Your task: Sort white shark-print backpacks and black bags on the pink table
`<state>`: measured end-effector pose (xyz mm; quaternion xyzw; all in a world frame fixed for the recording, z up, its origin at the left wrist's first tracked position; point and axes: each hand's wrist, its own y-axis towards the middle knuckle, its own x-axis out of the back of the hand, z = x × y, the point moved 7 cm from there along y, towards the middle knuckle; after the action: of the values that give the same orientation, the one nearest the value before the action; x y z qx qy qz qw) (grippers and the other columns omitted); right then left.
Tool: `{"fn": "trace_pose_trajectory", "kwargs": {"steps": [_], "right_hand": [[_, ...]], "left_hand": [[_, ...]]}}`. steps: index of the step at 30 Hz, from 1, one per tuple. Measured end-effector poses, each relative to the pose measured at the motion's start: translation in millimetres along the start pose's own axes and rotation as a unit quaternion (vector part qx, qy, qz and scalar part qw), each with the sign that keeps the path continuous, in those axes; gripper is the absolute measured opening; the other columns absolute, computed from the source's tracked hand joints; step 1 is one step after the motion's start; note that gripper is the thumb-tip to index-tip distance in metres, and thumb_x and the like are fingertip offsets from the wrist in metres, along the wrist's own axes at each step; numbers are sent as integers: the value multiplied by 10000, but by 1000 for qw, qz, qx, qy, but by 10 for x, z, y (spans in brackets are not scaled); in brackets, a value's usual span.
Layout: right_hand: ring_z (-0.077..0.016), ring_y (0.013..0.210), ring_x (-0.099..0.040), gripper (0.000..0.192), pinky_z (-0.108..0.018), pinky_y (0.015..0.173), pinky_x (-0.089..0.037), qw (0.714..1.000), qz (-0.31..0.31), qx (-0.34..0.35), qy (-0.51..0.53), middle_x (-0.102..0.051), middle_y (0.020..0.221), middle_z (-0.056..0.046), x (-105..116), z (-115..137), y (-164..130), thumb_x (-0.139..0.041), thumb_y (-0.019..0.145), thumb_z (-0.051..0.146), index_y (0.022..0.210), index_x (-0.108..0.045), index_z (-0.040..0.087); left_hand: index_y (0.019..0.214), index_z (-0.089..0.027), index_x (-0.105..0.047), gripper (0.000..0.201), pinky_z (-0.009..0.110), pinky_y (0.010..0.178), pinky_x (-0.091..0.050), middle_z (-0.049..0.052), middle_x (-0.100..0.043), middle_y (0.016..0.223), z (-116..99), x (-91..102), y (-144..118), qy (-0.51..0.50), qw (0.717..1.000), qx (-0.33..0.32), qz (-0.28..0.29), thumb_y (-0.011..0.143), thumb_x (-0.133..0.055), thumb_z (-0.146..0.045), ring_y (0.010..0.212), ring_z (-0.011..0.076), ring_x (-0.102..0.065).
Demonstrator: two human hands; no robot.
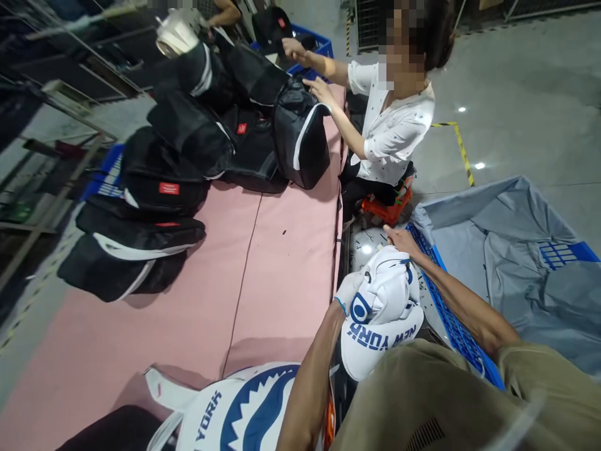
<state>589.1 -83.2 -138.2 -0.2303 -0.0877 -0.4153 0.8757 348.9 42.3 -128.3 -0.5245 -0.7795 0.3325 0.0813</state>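
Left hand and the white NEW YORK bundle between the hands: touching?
Touching. The head view shows the gloved left hand against the side of the white bundle, with no gap between.

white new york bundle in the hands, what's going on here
The wearer's left hand grips a bunched white bundle beside the pink table; the right hand is at its far side, its grip partly hidden. A white bag with similar blue lettering sits at the table's near end. Further up, a person in a white shirt has a hand at a black bag, with more black bags piled nearby.
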Motion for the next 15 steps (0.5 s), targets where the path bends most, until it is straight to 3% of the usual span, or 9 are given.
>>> {"fn": "trace_pose_trajectory", "kwargs": {"steps": [4,8,11,15], "right_hand": [[-245,886,-679,936,-341,837,-512,993,-89,-16,69,-780,887,-95,260,-310,-671,-333,937,1036,860,-740,196],[-323,955,-688,966,-412,886,-535,973,-211,-91,31,-778,905,-160,265,-519,-1277,-179,922,1056,812,-681,238],[-306,826,-621,950,-410,798,-483,952,-285,-110,-9,-707,805,-152,268,-432,-1413,-88,846,1103,712,-553,285],[-208,683,-428,897,-371,658,-357,957,-278,-83,31,-506,625,-39,417,-217,-1476,-174,753,1180,639,-366,311]], "left_hand": [[780,-212,-696,529,320,838,-504,62,-722,767,-108,175,38,159,980,-81,-89,883,-840,-710,886,233,-645],[685,-231,-593,563,303,749,-440,27,-605,682,-310,137,217,231,958,-121,-117,955,-738,-704,788,197,-545],[671,-233,-533,631,299,670,-379,-5,-530,662,-403,68,249,253,948,-147,-124,971,-647,-776,715,158,-437],[645,-252,-447,711,287,592,-302,-31,-443,635,-502,147,161,255,946,-159,-125,887,-660,-886,664,135,-360]]}}
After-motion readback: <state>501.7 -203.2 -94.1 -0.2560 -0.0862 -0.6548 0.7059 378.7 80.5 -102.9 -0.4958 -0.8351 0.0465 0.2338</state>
